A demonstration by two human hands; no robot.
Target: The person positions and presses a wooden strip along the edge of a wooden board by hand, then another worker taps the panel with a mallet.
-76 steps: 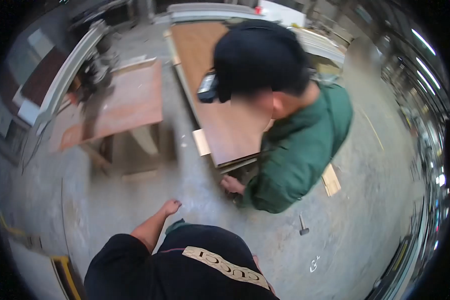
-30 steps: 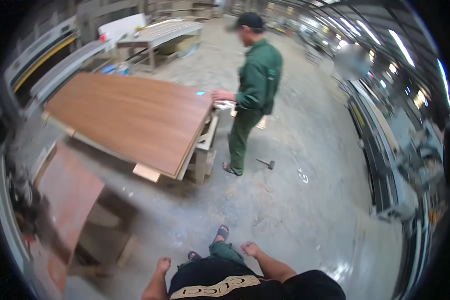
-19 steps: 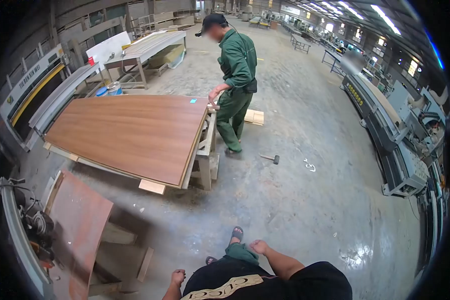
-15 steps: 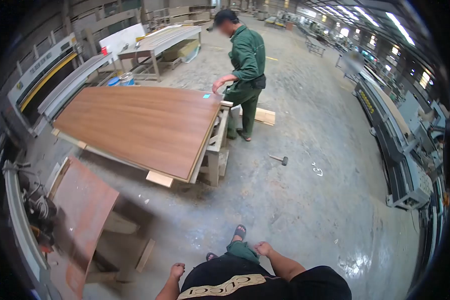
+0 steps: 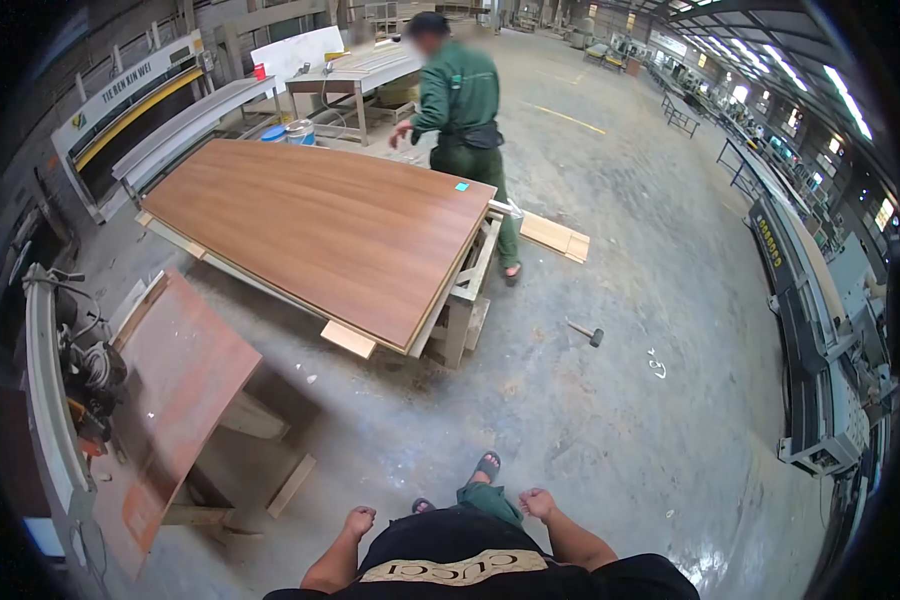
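My left hand [image 5: 360,521] hangs beside my body with its fingers curled in, and nothing shows in it. On the other side, my right hand [image 5: 537,503] is loosely closed as well, holding nothing that I can see. Both are apart from every object. Ahead of me a large brown wood-grain panel [image 5: 320,235] lies flat on a work stand [image 5: 462,325], a small blue sticker [image 5: 461,187] near its far right corner. Light wooden pieces [image 5: 348,338] stick out under its near edge.
A co-worker in green [image 5: 462,100] stands behind the panel. A mallet [image 5: 585,331] and flat boards [image 5: 555,237] lie on the floor. At left is a reddish board-topped table [image 5: 185,370]; long machinery [image 5: 805,330] runs along the right.
The co-worker has stepped left behind the panel and drawn the hand back from its corner. My view has shifted slightly left; my hands remain low at my sides.
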